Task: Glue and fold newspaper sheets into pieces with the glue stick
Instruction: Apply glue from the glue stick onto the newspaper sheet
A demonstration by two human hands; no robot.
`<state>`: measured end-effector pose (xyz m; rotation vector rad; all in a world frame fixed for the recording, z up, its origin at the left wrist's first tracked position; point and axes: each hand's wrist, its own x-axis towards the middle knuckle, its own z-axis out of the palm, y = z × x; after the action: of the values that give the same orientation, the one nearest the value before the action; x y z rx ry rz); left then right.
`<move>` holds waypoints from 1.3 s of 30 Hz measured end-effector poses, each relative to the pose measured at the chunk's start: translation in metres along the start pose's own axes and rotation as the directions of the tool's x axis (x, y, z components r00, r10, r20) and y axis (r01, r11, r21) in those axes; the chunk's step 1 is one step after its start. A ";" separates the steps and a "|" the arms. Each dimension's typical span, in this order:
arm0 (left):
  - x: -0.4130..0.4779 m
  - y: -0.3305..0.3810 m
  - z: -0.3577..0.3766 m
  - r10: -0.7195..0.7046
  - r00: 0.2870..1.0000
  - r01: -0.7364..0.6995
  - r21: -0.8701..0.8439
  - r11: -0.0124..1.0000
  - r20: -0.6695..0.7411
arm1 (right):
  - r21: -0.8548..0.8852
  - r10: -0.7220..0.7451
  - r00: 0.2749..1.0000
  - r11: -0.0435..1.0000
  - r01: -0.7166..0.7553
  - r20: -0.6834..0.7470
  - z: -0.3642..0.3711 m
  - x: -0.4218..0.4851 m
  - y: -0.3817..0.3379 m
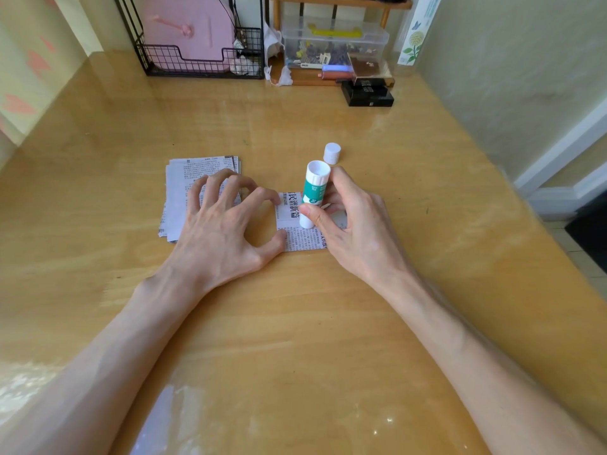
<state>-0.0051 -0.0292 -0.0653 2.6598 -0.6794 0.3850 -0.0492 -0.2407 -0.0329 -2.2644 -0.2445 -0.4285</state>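
A small newspaper sheet [297, 238] lies flat on the wooden table [295, 323]. My right hand [351, 231] grips a white and green glue stick [313, 192], held nearly upright with its lower end pressed on the sheet. My left hand [223, 224] spreads its fingers, with the thumb and forefinger pinning the sheet's left edge. Partly under that hand, to the left, is a stack of cut newspaper pieces [187, 188]. The glue stick's white cap [331, 153] stands on the table just behind the stick.
At the back stand a black wire rack [184, 60] with a pink item, a clear plastic box [335, 44] under a wooden shelf, and black boxes [368, 93]. A wall runs along the right, and the table's right edge drops off there.
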 end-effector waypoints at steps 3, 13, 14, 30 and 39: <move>0.000 0.001 0.000 0.000 1.000 0.000 -0.002 1.000 -0.003 | 0.010 0.010 1.000 1.000 -0.010 0.005 -0.002 0.000 0.001; 0.000 0.000 0.000 -0.006 1.000 0.006 -0.002 1.000 0.007 | -0.019 0.029 0.999 0.999 -0.030 -0.016 -0.009 -0.001 0.005; 0.000 -0.001 0.000 -0.006 1.000 0.006 -0.002 1.000 0.008 | -0.020 0.029 0.999 0.999 -0.029 -0.018 -0.010 -0.002 0.006; 0.000 0.000 -0.001 -0.002 1.000 0.002 -0.008 1.000 0.018 | -0.061 0.070 0.997 0.996 -0.071 -0.029 -0.022 -0.003 0.013; 0.000 -0.001 0.000 0.002 1.000 -0.002 -0.003 1.000 0.011 | -0.048 0.063 0.997 0.997 -0.065 -0.044 -0.030 -0.007 0.016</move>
<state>-0.0050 -0.0287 -0.0655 2.6599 -0.6861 0.3701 -0.0569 -0.2739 -0.0279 -2.3018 -0.1405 -0.4533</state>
